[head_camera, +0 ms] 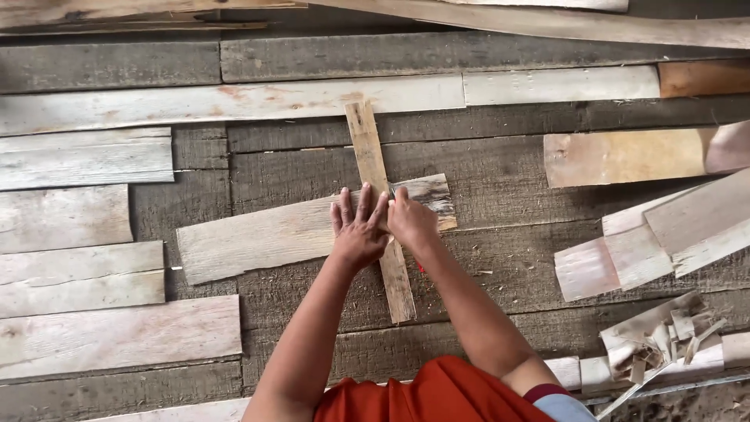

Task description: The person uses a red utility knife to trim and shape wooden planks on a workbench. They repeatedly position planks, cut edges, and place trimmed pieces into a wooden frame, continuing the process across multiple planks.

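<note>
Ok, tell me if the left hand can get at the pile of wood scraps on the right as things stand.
Probably not without shifting. The left hand lies flat on the narrow strip, and the right hand and its arm lie between it and the scrap pile, far to the right.

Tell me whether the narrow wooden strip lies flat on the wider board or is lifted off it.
Flat. The narrow strip lies crosswise on the wide board, with the left hand spread on it and the right hand beside.
</note>
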